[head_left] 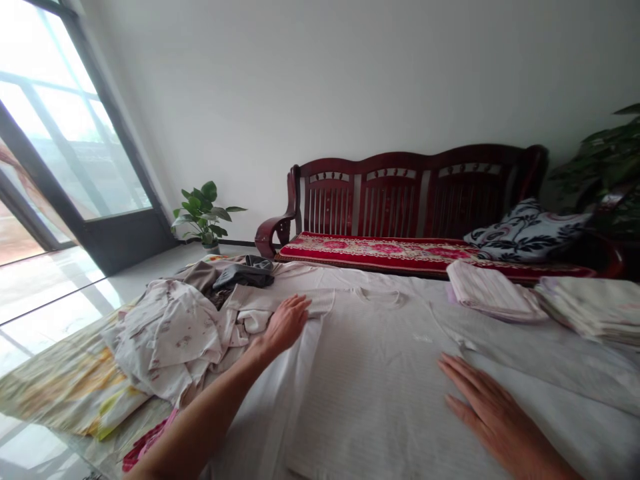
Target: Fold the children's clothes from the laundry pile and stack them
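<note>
Bench [387,203] behind, left hand [287,325] on pale shirt [377,373]

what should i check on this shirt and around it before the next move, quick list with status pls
1. Shirt spread out, collar at the far side: ok, with small creases.
2. Left hand free: ok, open over the sleeve on its side, gripping nothing.
3. Right hand free: ok, open at the shirt's other side.
4. Shirt body clear of the crumpled patterned garment and pinkish folded cloth: ok, both lie outside it.
5. Bottom hem straight: cannot tell, the near end reaches the picture's lower edge.
6. Right sleeve laid straight to its cuff: cannot tell, it runs toward the picture's edge.
</note>
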`<action>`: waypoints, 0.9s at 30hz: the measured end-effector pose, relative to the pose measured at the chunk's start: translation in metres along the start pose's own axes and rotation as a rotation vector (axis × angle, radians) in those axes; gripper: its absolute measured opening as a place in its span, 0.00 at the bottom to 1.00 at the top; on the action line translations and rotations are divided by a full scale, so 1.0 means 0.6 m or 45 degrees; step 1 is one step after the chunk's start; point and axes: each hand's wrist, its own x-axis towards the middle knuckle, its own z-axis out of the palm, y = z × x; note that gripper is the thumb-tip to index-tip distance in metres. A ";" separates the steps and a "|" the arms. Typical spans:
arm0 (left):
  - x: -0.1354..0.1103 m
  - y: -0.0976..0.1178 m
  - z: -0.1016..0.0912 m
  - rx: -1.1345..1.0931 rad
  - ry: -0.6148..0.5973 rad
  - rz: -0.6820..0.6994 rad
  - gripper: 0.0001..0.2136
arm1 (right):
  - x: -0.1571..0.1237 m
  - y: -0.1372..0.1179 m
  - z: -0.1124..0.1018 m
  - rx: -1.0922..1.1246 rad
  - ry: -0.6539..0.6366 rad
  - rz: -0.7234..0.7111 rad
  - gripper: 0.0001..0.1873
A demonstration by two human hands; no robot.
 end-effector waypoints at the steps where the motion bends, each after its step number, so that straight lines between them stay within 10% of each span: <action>1: 0.011 0.018 0.015 -0.025 -0.052 0.012 0.22 | 0.000 0.000 0.001 0.003 -0.007 0.003 0.30; 16: 0.044 -0.018 0.111 0.254 -0.237 -0.330 0.29 | 0.063 -0.019 -0.085 0.353 -0.142 0.416 0.26; 19: 0.045 -0.015 0.112 0.286 -0.260 -0.333 0.30 | 0.108 0.011 -0.080 0.154 -0.076 0.476 0.27; 27: 0.044 -0.023 0.112 0.293 -0.244 -0.340 0.30 | 0.109 0.098 -0.031 -0.205 -0.545 0.565 0.29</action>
